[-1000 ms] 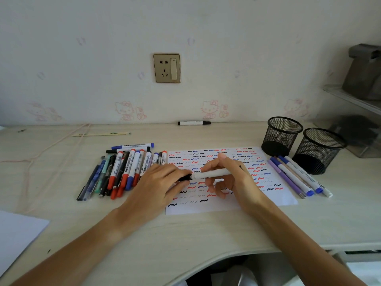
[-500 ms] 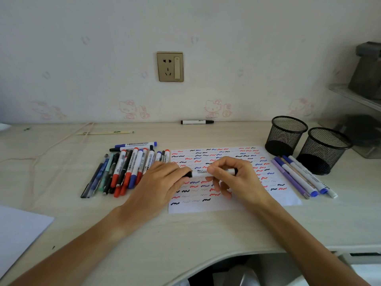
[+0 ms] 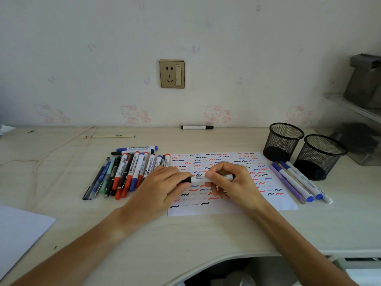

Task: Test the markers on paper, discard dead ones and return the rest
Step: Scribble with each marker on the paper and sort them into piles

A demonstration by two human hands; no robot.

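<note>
Right fingers: the right hand (image 3: 233,182) curls its fingertips (image 3: 210,174) around the white barrel of the marker (image 3: 201,179), pinching it level over the paper (image 3: 284,205).
Left fingers: the left hand (image 3: 162,187) closes on the black cap end, seemingly to work the cap.
Marker's place: low above the squiggle rows, near the test surface.
Left pile: many markers (image 3: 132,172), probably awaiting testing.
Right group: several pens (image 3: 296,182) beside two mesh cups (image 3: 283,141), likely sorted.

white paper (image 3: 231,207), red-blue-black squiggles; black mesh cups (image 3: 283,141); beige desk (image 3: 185,240).
</note>
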